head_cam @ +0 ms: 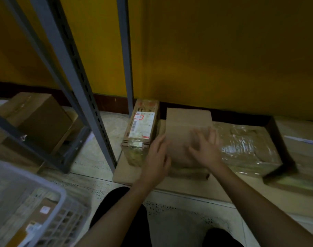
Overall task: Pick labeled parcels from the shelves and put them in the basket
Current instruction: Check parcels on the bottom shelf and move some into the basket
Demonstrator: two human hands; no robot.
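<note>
A plain brown parcel [185, 122] lies on the floor against the yellow wall. My left hand [158, 157] is at its left edge with fingers straight. My right hand [205, 145] rests on its top with fingers spread; both hands are motion-blurred. Left of it stands a narrow parcel with a white shipping label [142, 125]. The white plastic basket [50, 189] sits at the lower left and holds several labeled parcels.
Grey metal shelf uprights [80, 90] rise at the left, with brown boxes [38, 116] on the lowest shelf. A tape-wrapped parcel [244, 147] and another box [298, 152] lie to the right on flat cardboard. My dark-trousered knees are at the bottom.
</note>
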